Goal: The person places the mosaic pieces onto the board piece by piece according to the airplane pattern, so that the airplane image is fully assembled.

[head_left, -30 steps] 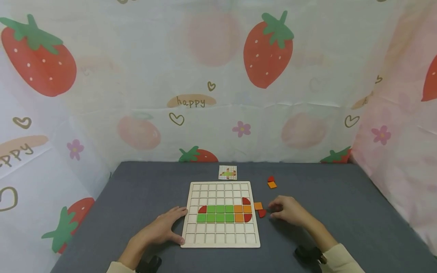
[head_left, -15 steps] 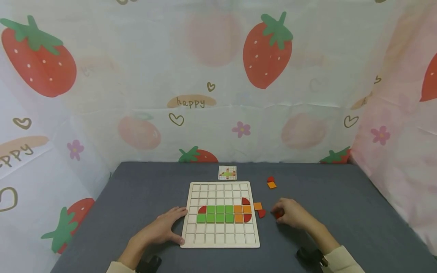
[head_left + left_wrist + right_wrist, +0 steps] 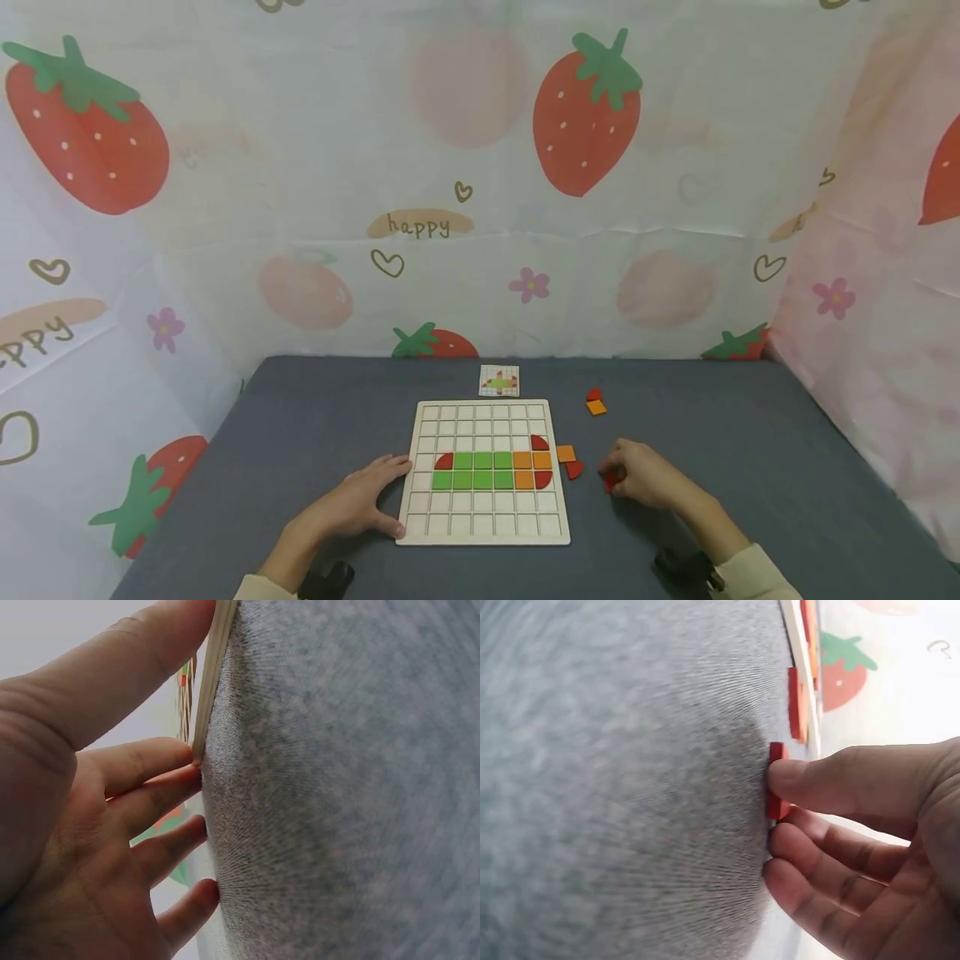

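Note:
My left hand [image 3: 358, 502] rests at the left edge of a pale wooden grid board [image 3: 495, 525]. In the left wrist view its thumb and straight fingertips touch the board's side [image 3: 211, 682]. To the right of the board, my right hand [image 3: 651, 477] pinches a red tile [image 3: 777, 784] between thumb and fingers, low over the cloth. That tile is partly covered by the fingers. Within the grid lie green tiles [image 3: 483, 479], orange tiles [image 3: 522, 469] and red quarter-round tiles [image 3: 543, 479].
Beside the board's right edge lie a loose orange square [image 3: 566, 453] and a red quarter-round piece [image 3: 574, 470]. Farther back are another orange square [image 3: 596, 407] and a red piece [image 3: 594, 394]. A small pattern card [image 3: 499, 381] lies behind the board. A strawberry-print curtain [image 3: 450, 167] encloses the table.
My right hand has moved slightly right and nearer, and a red tile now shows between its fingers. The left hand and the board have stayed in place.

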A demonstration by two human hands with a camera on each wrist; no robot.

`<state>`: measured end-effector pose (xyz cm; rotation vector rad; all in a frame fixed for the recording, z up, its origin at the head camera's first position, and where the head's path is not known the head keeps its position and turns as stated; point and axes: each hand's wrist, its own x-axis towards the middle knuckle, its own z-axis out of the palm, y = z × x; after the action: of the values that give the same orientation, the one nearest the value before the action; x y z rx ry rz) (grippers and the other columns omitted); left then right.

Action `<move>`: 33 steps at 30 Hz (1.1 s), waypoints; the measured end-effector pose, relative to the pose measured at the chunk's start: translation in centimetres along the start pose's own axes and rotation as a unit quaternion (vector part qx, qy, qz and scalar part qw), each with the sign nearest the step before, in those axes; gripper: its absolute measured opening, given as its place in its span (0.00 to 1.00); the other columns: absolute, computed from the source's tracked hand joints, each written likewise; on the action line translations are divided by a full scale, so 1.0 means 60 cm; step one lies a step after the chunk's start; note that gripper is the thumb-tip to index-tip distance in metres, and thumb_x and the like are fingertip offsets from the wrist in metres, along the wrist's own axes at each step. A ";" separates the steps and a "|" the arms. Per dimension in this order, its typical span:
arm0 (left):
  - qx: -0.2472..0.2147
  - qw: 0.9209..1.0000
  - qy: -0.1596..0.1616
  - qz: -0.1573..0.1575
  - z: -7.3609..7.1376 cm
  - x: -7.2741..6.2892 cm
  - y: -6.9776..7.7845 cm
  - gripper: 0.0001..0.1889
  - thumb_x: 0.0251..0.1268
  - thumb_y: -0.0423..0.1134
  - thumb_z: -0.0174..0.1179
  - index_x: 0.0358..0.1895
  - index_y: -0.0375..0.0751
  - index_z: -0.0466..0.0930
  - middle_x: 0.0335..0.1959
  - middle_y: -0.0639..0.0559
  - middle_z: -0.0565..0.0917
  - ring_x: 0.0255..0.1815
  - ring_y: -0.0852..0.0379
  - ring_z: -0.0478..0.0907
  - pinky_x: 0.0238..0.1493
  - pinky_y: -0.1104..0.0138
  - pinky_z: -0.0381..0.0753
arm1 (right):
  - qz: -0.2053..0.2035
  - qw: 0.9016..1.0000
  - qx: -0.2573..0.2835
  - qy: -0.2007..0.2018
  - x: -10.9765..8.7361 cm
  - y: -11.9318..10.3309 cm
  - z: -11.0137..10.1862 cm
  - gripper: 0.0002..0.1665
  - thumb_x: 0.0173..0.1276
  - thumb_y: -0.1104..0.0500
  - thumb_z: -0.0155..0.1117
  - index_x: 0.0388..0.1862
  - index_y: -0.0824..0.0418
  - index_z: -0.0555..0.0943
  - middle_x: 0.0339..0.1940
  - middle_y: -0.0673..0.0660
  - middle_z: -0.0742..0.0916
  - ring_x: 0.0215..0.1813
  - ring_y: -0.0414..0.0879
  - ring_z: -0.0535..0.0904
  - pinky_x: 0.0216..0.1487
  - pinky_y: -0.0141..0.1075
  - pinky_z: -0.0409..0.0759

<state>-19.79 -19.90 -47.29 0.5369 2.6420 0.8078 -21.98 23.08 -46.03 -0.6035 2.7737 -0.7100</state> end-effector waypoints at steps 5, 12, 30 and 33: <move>0.002 1.000 0.001 0.000 0.001 0.000 -0.002 0.50 0.41 0.48 0.77 0.71 0.32 0.65 0.73 0.38 0.65 0.76 0.33 0.53 0.67 0.33 0.55 | 0.000 1.000 -0.002 0.013 0.002 0.002 0.003 0.11 0.52 0.69 0.73 0.37 0.64 0.88 0.33 0.50 0.80 0.35 0.41 0.75 0.35 0.33 0.76; -0.001 1.000 0.000 0.003 0.000 0.001 -0.002 0.51 0.41 0.48 0.77 0.71 0.32 0.64 0.73 0.38 0.65 0.77 0.32 0.53 0.67 0.33 0.54 | -0.026 0.999 -0.043 0.019 0.003 -0.001 0.004 0.10 0.52 0.68 0.73 0.35 0.62 0.88 0.33 0.48 0.80 0.37 0.42 0.77 0.39 0.36 0.79; -0.003 1.000 -0.005 -0.002 -0.003 0.000 0.003 0.51 0.41 0.48 0.77 0.71 0.32 0.64 0.74 0.37 0.64 0.76 0.32 0.53 0.67 0.33 0.54 | -0.018 1.000 0.001 0.026 0.009 0.007 0.007 0.06 0.58 0.65 0.71 0.36 0.59 0.88 0.34 0.47 0.81 0.35 0.38 0.75 0.35 0.31 0.75; -0.003 1.000 -0.007 -0.005 -0.003 0.000 0.004 0.51 0.41 0.49 0.77 0.71 0.32 0.64 0.74 0.37 0.64 0.77 0.32 0.52 0.67 0.33 0.54 | -0.008 0.999 0.022 0.032 0.012 0.006 0.008 0.06 0.59 0.64 0.71 0.35 0.58 0.88 0.33 0.47 0.81 0.35 0.38 0.74 0.34 0.30 0.74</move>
<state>-19.83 -19.81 -46.99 0.5256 2.6257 0.8054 -22.59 22.88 -46.68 -0.6061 2.8067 -0.8067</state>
